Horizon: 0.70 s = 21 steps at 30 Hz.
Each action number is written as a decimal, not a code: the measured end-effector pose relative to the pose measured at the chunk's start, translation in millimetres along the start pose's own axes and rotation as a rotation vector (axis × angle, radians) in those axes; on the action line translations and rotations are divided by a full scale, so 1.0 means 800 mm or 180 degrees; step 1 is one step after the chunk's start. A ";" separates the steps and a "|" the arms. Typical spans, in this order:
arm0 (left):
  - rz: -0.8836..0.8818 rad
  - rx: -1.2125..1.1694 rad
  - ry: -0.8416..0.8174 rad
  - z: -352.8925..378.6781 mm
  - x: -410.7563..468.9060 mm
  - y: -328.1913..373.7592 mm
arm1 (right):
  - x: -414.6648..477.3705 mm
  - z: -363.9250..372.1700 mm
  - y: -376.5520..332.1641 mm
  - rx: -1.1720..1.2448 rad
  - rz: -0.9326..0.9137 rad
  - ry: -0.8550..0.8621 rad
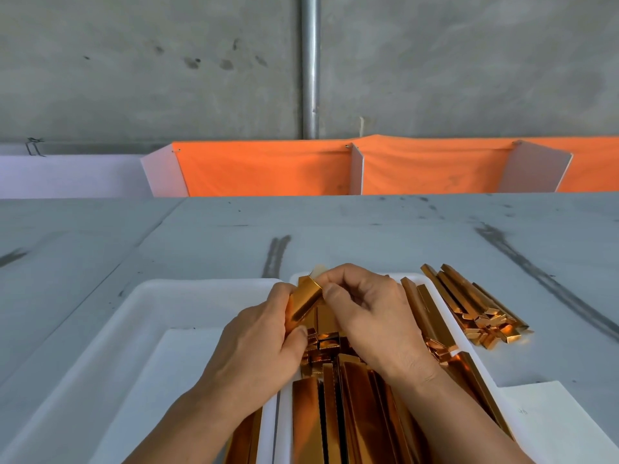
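Both hands hold one shiny gold card strip (303, 304), folded into a long narrow box shape, above a white tray. My left hand (264, 333) grips its lower part from the left. My right hand (365, 309) pinches its upper end, where a pale flap (316, 271) sticks up. Under the hands, a heap of gold strips (338, 413) fills the right white tray (432, 296).
A second white tray (140, 329) lies to the left with a white sheet in it. Several folded gold pieces (469, 306) are piled on the grey table to the right. A white sheet (549, 416) lies at lower right. Orange cloth bins (268, 172) line the far edge.
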<state>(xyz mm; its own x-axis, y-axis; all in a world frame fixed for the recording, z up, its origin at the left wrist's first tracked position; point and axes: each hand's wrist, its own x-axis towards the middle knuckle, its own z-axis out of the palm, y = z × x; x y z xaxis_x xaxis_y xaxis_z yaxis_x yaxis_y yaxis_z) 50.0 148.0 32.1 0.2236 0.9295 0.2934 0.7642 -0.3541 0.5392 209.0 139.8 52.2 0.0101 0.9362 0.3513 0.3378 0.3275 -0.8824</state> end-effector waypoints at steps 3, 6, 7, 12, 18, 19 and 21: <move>-0.0012 -0.0147 -0.0073 0.002 -0.001 0.000 | 0.000 -0.001 -0.001 0.0003 -0.0017 -0.0085; 0.0030 -0.0355 -0.0035 0.002 -0.003 0.001 | 0.001 -0.002 0.000 -0.0039 -0.0064 -0.0100; 0.0075 -0.0429 0.0004 0.001 -0.003 0.001 | 0.001 -0.002 0.000 -0.0064 -0.0085 -0.0106; 0.0258 -0.0497 0.0060 -0.002 -0.002 0.001 | 0.000 -0.002 0.002 -0.0165 -0.0092 -0.0111; 0.0314 -0.0451 0.0098 0.000 -0.002 -0.004 | 0.001 -0.003 0.006 -0.0261 -0.0097 -0.0074; 0.0328 -0.0429 0.0101 0.000 -0.002 -0.004 | 0.001 -0.003 0.006 -0.0254 -0.0095 -0.0088; 0.0329 -0.0392 0.0093 0.000 -0.002 -0.003 | 0.001 -0.004 0.007 -0.0275 -0.0096 -0.0128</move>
<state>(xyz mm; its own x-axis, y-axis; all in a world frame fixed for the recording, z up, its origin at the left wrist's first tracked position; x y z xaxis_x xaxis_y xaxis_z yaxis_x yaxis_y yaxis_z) 47.7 147.5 30.3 0.2780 0.8847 0.3742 0.6576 -0.4593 0.5972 213.7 142.1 48.9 -0.0386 0.9310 0.3630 0.4172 0.3451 -0.8408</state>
